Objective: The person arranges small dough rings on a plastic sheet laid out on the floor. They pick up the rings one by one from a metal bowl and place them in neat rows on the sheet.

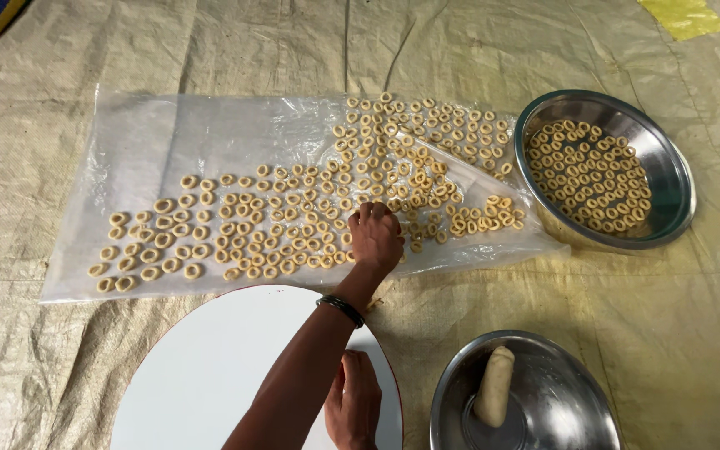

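My left hand [374, 234] reaches forward over a clear plastic sheet [143, 133] covered with several small pale dough rings [235, 229]. Its fingers are bunched and curled down onto the rings near the sheet's middle, and the fingertips are hidden. A dark bangle [341, 309] circles that wrist. My right hand [353, 404] rests on the right edge of a round white board [218, 375], partly behind my left forearm, with nothing seen in it.
A steel bowl [668, 167] at the right holds more dough rings. A second steel bowl [560, 408] at the bottom right holds a pale dough roll [494, 384]. Everything lies on a beige woven tarp [643, 292]. Yellow plastic scraps [683, 17] lie at the top right.
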